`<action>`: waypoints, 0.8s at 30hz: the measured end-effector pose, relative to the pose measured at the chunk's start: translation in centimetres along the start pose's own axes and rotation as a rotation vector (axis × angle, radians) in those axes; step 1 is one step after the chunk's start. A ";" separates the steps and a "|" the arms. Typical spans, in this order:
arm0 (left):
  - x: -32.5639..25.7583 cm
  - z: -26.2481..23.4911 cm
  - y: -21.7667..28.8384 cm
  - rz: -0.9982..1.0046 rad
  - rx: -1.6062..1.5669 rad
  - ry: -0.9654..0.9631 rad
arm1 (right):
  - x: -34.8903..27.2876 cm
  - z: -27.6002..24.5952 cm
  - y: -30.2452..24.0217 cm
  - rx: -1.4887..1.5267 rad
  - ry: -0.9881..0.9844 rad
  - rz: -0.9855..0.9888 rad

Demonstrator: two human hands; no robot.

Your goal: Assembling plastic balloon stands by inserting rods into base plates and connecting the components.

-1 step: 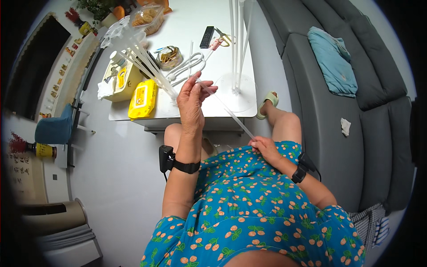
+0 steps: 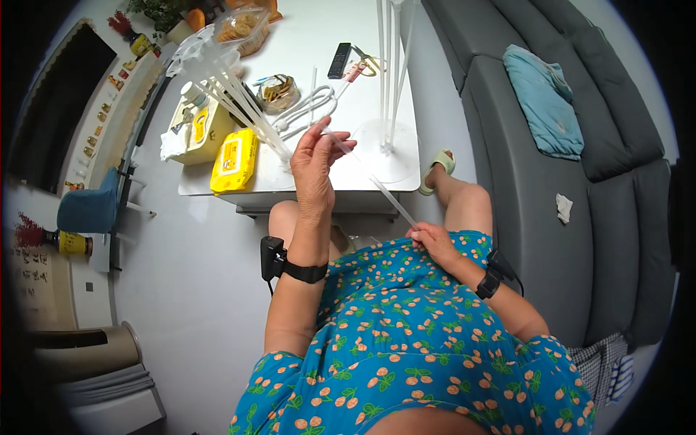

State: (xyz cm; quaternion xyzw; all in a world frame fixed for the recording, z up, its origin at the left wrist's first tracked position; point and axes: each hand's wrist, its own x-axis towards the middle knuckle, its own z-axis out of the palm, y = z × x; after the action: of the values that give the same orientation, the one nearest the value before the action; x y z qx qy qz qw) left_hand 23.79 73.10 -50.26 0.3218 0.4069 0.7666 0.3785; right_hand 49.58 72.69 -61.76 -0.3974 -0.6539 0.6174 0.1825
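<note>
My left hand [image 2: 317, 168] is raised in front of the white table [image 2: 319, 190] and pinches the upper end of a thin clear plastic rod [image 2: 382, 188]. The rod slants down to the right, where my right hand [image 2: 433, 239] grips its lower end just above my lap. Each wrist wears a black band. Just beyond my left hand, a clear stand with several upright rods [image 2: 389, 72] rises from a round clear base [image 2: 395, 161]. A second bundle of clear rods [image 2: 232, 94] leans across the table's left part.
On the table lie a yellow wipes pack [image 2: 233, 161], a yellow tissue box [image 2: 196, 130], a white cable [image 2: 304, 109], a small bowl [image 2: 279, 91], a black remote [image 2: 338, 60] and scissors [image 2: 365, 67]. A grey sofa [image 2: 602, 188] with a blue cloth [image 2: 551, 101] stands right; a blue chair [image 2: 87, 210] left.
</note>
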 end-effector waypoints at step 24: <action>0.2 -6.9 -9.4 -0.078 -0.162 0.427 | -1.3 -7.6 -4.9 0.433 0.192 -0.190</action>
State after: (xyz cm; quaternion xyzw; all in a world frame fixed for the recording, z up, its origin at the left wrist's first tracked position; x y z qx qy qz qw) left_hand 21.20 74.26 -61.59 0.1051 0.4271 0.8321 0.3378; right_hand 54.47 77.16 -55.52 -0.3424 -0.5204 0.6828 0.3818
